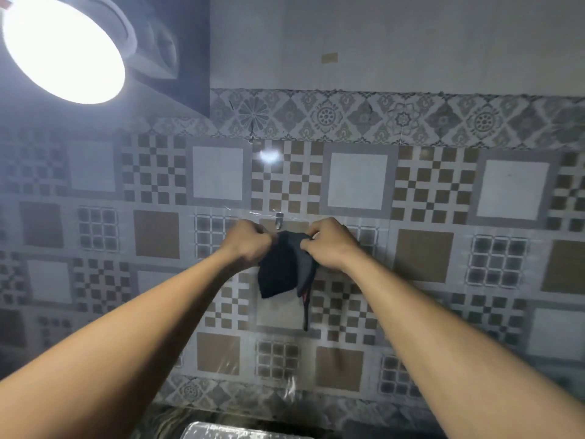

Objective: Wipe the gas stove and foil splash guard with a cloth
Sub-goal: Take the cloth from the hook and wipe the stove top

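A dark cloth [281, 267] hangs against the patterned tile wall [427, 248], just below a small metal hook [279, 219]. My left hand [251, 245] pinches the cloth's upper left corner. My right hand [329, 243] pinches its upper right edge. A thin strip of the cloth dangles down to the right. The silvery top edge of the foil splash guard [228, 430] shows at the bottom of the view. The gas stove is out of view.
A bright round lamp [63, 49] glares at the top left beside a dark hood-like surface. Glossy clear film covers the tiles and reflects the light. A plain pale wall [395, 39] rises above the tile border.
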`<move>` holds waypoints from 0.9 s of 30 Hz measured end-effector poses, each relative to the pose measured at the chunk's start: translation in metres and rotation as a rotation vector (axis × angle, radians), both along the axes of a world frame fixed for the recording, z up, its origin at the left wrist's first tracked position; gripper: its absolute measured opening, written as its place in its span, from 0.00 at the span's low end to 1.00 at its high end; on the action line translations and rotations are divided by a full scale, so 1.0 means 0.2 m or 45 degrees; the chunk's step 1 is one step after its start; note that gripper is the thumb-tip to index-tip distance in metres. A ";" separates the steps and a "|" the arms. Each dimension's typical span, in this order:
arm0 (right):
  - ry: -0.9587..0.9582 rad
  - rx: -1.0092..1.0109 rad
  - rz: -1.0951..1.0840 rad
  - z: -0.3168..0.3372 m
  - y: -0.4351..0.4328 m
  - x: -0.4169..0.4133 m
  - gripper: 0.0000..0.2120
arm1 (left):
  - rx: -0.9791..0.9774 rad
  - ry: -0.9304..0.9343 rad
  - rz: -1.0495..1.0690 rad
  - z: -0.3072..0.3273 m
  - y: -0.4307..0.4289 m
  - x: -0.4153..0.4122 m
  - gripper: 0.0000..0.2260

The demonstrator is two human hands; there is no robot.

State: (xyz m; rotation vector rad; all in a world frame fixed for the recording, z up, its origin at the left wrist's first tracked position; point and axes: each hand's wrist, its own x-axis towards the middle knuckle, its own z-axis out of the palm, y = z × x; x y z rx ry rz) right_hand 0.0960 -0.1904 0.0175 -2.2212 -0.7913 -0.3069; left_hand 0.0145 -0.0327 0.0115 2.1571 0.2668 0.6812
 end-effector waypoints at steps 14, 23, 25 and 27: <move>0.414 -0.176 0.138 -0.34 -0.76 -0.29 0.04 | -0.757 0.275 -0.183 -0.46 -0.89 -0.40 0.26; 0.270 -0.312 0.261 -0.67 -0.98 -0.28 0.09 | 0.484 0.310 -0.150 -1.22 -1.59 -0.71 0.28; 0.193 -0.261 0.290 -0.73 -0.98 -0.27 0.12 | 0.583 0.467 -0.184 -1.31 -1.67 -0.72 0.35; 0.162 -0.294 0.365 -0.79 -0.97 -0.26 0.15 | 0.660 0.574 -0.158 -1.38 -1.71 -0.72 0.37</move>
